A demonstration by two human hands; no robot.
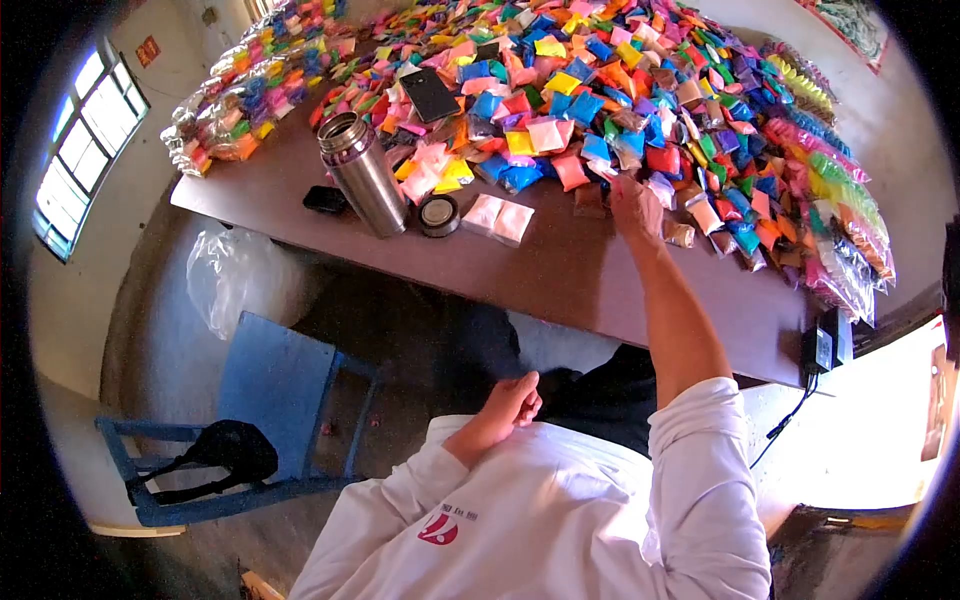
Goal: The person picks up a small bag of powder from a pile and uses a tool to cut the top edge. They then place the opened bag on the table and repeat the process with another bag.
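Fingers (622,188) of the right hand (640,214) are at the packet heap (585,107) on the table (565,262); whether pinching, I cannot tell. Left hand (508,408) is curled. Pulling from below could perhaps make packets slide.

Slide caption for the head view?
Right hand at the edge of heaped colourful packets on a table, left hand curled near the white shirt.

Head view, one: wide, rounded; we look forward and down from close above the shirt (570,510), the tabletop (580,268) beyond.
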